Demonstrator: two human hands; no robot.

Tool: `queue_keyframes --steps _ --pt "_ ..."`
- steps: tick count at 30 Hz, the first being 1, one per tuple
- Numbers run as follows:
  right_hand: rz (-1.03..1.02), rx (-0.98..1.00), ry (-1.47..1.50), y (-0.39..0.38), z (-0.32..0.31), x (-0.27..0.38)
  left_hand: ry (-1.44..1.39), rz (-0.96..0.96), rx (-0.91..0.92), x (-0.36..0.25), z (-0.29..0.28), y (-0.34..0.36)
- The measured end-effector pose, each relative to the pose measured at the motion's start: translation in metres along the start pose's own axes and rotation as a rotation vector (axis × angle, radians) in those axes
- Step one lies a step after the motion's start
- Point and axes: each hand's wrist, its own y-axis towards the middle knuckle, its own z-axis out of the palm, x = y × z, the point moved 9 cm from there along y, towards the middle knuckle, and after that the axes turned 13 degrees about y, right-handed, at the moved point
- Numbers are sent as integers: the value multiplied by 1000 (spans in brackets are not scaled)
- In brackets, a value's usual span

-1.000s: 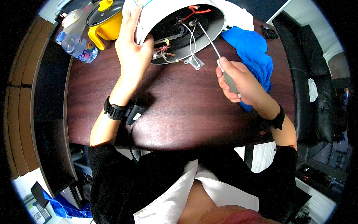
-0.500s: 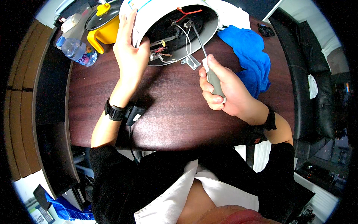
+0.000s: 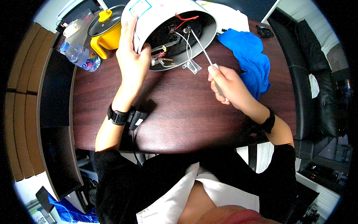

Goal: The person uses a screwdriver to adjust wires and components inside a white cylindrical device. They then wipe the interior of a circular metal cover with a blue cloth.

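Tabletop [image 3: 179,112]: we have dark, reddish-brown wood grain across the middle of the frame.
White housing [image 3: 167,13]: at top centre, tilted, its round opening turned toward us and its dark inside showing.
Blue cloth [image 3: 248,56]: crumpled at the upper right, near the housing.
Yellow pot [image 3: 112,41]: at the upper left, its dark lid on.
Left hand [image 3: 132,61]: upper left of centre, half open, thumb apart from the fingers; we hold the housing by its left edge.
Right hand [image 3: 229,84]: right of centre, curled around the handle of our screwdriver [image 3: 202,47].
Water bottle [image 3: 82,56]: at the upper left, blue-capped, near the pot.
Screwdriver shaft: slants up and left into the opening, ending at a small fitting; we cannot tell whether the tip is seated.
Clear plastic piece [image 3: 193,67]: just below the housing's rim, near looping white wires [image 3: 189,48].
Red wire [image 3: 186,19]: forked, inside the opening at top centre.
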Motion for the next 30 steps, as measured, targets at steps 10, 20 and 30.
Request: queue_keyframes --steps 10,20,30 --pt "-548 -240 -743 -16 -36 58 187 151 50 -17 -17 -2" --pt "-539 -213 -618 -12 -53 42 413 230 338 -128 26 -9" --pt "-644 -205 -610 -4 -62 54 336 -57 643 -91 82 -1"
